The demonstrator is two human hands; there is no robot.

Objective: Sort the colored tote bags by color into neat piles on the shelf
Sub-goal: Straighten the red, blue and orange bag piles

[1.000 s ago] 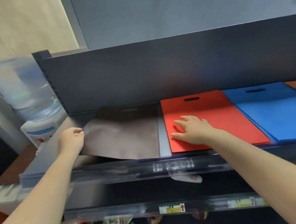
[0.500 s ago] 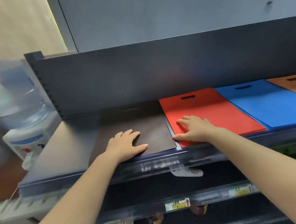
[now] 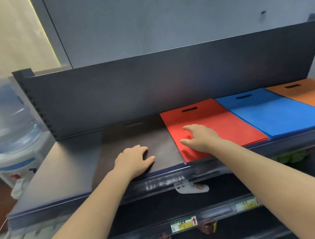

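Hands first: left hand (image 3: pixel 135 161) lies palm-down near the front of the brown bag pile (image 3: pixel 136 144), fingers relaxed and gripping nothing; right hand (image 3: pixel 198 137) sits on the near-left part of the red bag pile (image 3: pixel 210 122), fingers loosely bent with tips on the fabric, nothing pinched as far as I can tell. All piles lie flat on the top shelf (image 3: pixel 65 166), side by side: brown, red touching its right edge, then blue bag pile (image 3: pixel 275 111), then orange bag pile (image 3: pixel 308 93) at far right, partly cut off. Handling guess: thin non-woven totes, light, floppy, low friction sheet on sheet, so the stack will shear if pushed from one corner. Best to square them with flat palms against the edges, or lift by the die-cut handle slot at the far end. Versus half a second ago: brown pile now sits tight against red, with the gap closed; left hand has slid toward the pile's front edge; right hand's fingers are more curled. One second ago the left hand was lifting a brown bag's left edge; it now lies flat.
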